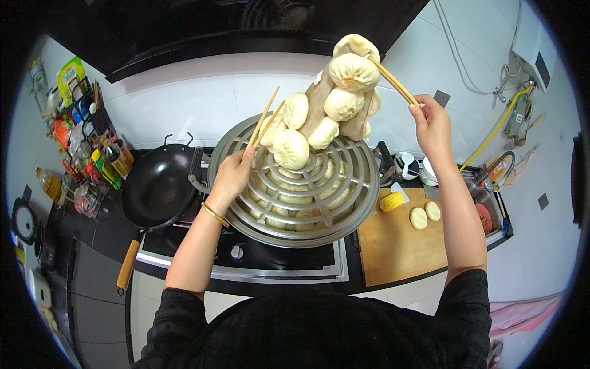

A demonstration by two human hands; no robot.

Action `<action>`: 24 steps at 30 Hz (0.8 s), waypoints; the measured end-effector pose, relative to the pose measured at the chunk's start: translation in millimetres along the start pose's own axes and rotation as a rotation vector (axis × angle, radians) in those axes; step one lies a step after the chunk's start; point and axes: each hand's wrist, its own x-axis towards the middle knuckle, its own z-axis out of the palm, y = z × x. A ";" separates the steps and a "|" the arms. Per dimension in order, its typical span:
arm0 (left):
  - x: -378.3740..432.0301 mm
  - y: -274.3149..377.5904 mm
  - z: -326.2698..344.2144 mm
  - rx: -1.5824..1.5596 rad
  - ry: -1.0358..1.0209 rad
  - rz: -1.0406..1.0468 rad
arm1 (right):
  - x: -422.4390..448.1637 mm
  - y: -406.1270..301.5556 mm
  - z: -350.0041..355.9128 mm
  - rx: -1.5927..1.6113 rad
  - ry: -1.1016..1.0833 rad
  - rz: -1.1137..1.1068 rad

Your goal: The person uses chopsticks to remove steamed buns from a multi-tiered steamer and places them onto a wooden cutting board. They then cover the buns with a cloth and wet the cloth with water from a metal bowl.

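My left hand (234, 173) holds a pair of wooden chopsticks (266, 121), their tips spread beside steamed buns (291, 149) at the left. My right hand (432, 125), raised at the right, grips more chopsticks (396, 84), whose tips are at the top edge of a steamer cloth (318, 99). That cloth hangs lifted, with several steamed buns (354, 72) clinging to it. Its lower part is over the metal rack (295, 180) of a large round steamer (295, 240) on the stove. More buns show below, between the rack's bars.
A black wok (159, 184) with a wooden handle sits left of the steamer. To the right, a wooden board (398, 249) bears a corn piece (392, 201) and two pale round slices (418, 218). Bottles (106, 168) crowd the left counter; a sink (495, 207) lies far right. The range hood (184, 37) overhangs the back.
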 end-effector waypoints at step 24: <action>7.1 8.3 14.4 -0.036 -0.052 -0.017 | 30.8 9.8 -22.0 -0.023 0.108 -0.023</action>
